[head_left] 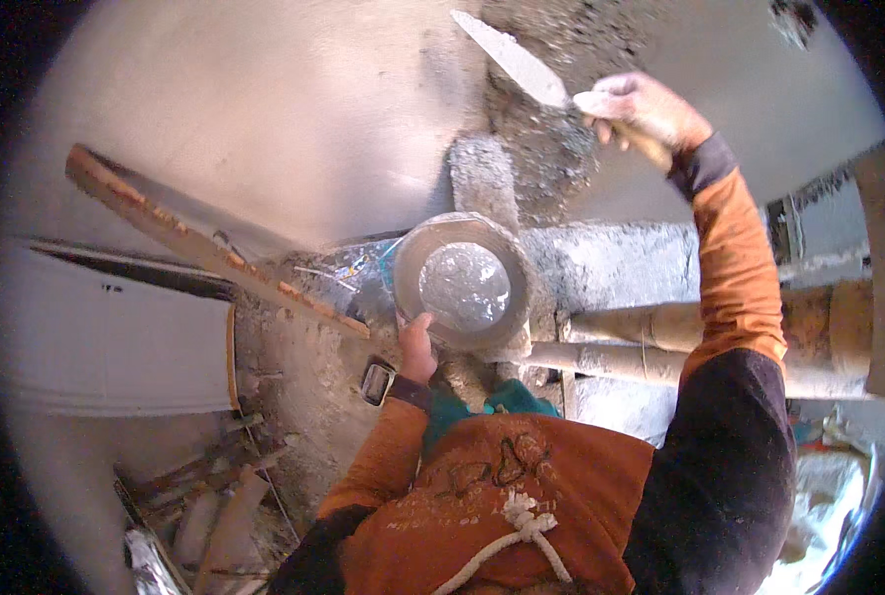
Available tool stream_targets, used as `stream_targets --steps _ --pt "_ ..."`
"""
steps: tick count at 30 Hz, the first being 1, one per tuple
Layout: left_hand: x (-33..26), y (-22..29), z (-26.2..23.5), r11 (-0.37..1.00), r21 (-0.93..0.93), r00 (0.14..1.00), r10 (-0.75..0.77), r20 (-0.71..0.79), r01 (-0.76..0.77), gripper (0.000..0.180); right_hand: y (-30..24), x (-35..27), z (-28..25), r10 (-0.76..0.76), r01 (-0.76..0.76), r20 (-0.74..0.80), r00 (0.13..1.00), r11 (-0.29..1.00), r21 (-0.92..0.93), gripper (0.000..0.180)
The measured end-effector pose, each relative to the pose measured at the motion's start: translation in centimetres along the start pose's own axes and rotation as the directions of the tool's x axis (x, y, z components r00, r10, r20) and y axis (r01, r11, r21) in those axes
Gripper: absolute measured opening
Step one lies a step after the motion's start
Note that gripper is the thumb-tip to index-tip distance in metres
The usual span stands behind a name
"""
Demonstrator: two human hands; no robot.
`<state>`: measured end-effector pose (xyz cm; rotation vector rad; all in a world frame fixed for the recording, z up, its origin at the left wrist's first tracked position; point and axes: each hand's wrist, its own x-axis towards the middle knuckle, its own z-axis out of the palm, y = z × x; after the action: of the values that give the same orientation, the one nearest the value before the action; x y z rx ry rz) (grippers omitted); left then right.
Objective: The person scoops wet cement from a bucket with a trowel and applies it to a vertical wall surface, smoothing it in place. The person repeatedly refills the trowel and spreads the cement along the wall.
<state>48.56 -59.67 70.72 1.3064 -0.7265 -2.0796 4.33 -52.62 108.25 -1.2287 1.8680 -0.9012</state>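
Observation:
My right hand [650, 111] is raised at the upper right, its fingers wrapped round the wooden handle of a pointed trowel [518, 63]. Pale grey mortar coats the blade, which points up and left in front of the rough, unsmoothed strip of wall [546, 164]. Below it, a round basin [414, 243] holds wet grey mortar [465, 286] with a shiny surface. My left hand [417, 349] grips the basin's near left rim, thumb on top and the other fingers hidden beneath. Whether something under the basin bears its weight is hidden.
A long wooden board [189, 240] slants across the left. Thick round poles [641, 327] run off to the right, close by my body. Smooth plastered wall [294, 109] flanks the rough strip. Scrap wood [214, 496] lies at lower left, and pale sheeting [824, 496] at lower right.

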Motion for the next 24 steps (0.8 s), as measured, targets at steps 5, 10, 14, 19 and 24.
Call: stream_targets --steps 5,10,14,19,24 --pt "-5.1 6.4 9.5 0.977 -0.085 0.981 0.195 -0.006 -0.195 0.053 9.0 -10.4 11.1 0.119 -0.185 0.162 0.980 0.852 0.489 0.031" --pt "-3.3 8.9 8.2 0.981 0.028 0.950 0.177 0.259 -0.191 0.056 7.1 -17.2 21.2 0.291 -0.447 0.343 0.893 0.657 0.607 0.022" --pt "-2.6 11.0 9.8 0.990 -0.012 0.879 0.130 0.458 -0.141 0.061 9.5 -14.2 28.2 0.380 -0.405 0.184 0.906 0.659 0.634 0.026" --pt "0.1 16.0 11.2 0.992 0.061 0.797 0.051 0.602 -0.110 0.058 7.7 -12.0 35.9 0.336 -0.201 0.249 0.908 -0.171 0.964 0.031" --pt "4.6 20.7 11.8 0.985 0.092 0.751 0.052 0.659 -0.149 0.059 3.3 -10.5 39.2 0.193 0.097 -0.040 0.980 -0.297 0.950 0.037"
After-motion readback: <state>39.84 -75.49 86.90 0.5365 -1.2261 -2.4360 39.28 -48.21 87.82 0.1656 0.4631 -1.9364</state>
